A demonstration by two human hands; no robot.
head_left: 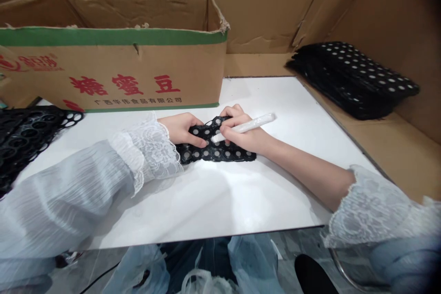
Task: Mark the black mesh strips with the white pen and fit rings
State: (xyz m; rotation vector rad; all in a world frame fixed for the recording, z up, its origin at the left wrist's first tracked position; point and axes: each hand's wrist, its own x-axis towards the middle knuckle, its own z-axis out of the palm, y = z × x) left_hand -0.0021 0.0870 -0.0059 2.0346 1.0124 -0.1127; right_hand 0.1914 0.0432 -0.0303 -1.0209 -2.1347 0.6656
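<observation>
A black sheet (pixel 227 154) with rows of round pale discs lies on the white tabletop in front of me. My left hand (pixel 182 128) grips its left part, thumb on top of the discs and the other fingers mostly hidden. In my right hand (pixel 245 135) is a white pen-like stick (pixel 257 122), held as one holds a pen. Its lower tip points down to the left and is at the discs near my left thumb; whether it touches one I cannot tell. Some right-hand fingers rest over the sheet's upper edge.
An open cardboard box (pixel 144 69) with a green rim stands at the back left. Black sheets with round holes (pixel 27 140) lie at the left edge. A stack of black dotted sheets (pixel 351 78) sits on cardboard at the right. Plastic bags (pixel 255 262) hang below the table's (pixel 193 220) front edge.
</observation>
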